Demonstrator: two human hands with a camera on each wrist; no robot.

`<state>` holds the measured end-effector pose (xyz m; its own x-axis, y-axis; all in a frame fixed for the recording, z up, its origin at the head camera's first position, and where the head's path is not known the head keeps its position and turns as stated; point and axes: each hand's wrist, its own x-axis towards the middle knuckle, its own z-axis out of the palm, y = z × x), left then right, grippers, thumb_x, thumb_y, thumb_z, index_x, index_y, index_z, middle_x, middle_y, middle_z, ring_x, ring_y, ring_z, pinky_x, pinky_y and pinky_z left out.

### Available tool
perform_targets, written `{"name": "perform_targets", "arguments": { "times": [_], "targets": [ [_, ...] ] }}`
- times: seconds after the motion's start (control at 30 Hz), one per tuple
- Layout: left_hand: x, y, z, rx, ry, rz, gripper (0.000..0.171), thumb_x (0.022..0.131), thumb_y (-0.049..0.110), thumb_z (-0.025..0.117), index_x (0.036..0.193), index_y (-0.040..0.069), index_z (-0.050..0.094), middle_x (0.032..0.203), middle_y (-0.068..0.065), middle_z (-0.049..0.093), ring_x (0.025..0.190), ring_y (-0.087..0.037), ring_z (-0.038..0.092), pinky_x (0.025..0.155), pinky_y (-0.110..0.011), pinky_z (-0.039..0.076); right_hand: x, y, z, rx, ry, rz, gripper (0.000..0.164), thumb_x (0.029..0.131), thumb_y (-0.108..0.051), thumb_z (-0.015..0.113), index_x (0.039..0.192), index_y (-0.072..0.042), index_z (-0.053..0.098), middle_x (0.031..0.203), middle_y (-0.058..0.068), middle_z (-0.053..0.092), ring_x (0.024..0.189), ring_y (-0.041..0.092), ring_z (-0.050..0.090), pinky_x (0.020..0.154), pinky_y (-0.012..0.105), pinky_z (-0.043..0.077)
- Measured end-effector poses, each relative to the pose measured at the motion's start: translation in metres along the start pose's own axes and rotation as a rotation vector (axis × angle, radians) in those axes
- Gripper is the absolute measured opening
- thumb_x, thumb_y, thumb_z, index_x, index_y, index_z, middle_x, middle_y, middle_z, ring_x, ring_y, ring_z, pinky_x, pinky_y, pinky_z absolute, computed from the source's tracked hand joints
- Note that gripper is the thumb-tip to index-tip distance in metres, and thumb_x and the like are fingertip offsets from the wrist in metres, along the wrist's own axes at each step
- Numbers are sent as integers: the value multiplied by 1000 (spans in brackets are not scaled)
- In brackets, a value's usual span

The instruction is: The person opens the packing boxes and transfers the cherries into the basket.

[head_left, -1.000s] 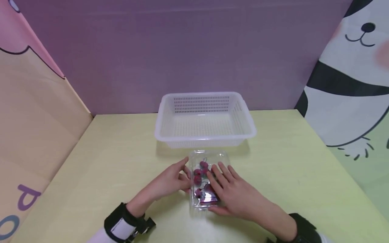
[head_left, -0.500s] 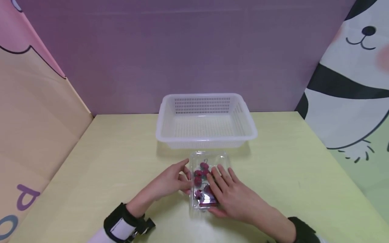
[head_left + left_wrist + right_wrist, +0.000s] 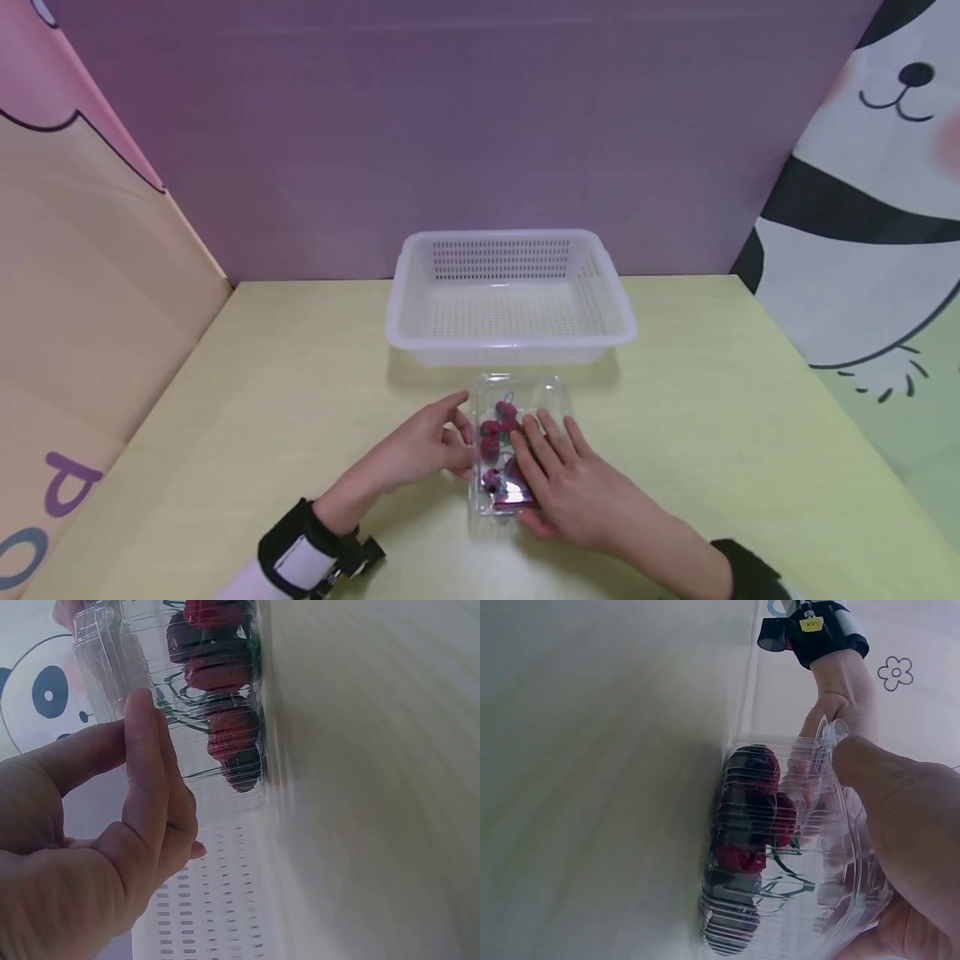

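Note:
A clear plastic clamshell box (image 3: 525, 385) of dark red cherries (image 3: 491, 448) lies on the table, its long side running away from me. Green stems (image 3: 784, 874) show through its ribbed wall in the right wrist view. My right hand (image 3: 577, 483) rests on the lid, fingers spread and fairly straight, its thumb at the near edge. On the box's left side, my left hand (image 3: 420, 446) has its fingertips right at the rim. The left wrist view shows those fingers (image 3: 146, 765) beside the lid edge, not wrapped round the box. Part of the fruit is hidden under my right hand.
A white perforated plastic basket (image 3: 510, 343) stands just beyond the box, with nothing showing inside. The pale wooden table (image 3: 300, 358) is bounded by a purple back wall (image 3: 480, 125) and printed side panels (image 3: 862, 283).
The view shifts very slightly. Both hands and the box stay almost where they were; my right thumb shifts a little at the near edge.

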<state>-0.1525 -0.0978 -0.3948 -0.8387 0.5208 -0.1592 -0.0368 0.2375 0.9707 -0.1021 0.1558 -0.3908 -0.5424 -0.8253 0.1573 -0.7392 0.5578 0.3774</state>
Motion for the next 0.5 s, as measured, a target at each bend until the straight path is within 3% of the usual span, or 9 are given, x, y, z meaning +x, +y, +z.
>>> {"name": "perform_targets", "arguments": {
  "times": [0.5],
  "targets": [
    [-1,3,0,-16,2,-2,87,89,-7,71,157,-12,17,103,-16,59,74,-19,68,71,-41,62,0,-4,1,-16,-15,-2,72,98,-51,58,141,7,55,143,32,52,133,48,49,103,59,47]
  ]
}}
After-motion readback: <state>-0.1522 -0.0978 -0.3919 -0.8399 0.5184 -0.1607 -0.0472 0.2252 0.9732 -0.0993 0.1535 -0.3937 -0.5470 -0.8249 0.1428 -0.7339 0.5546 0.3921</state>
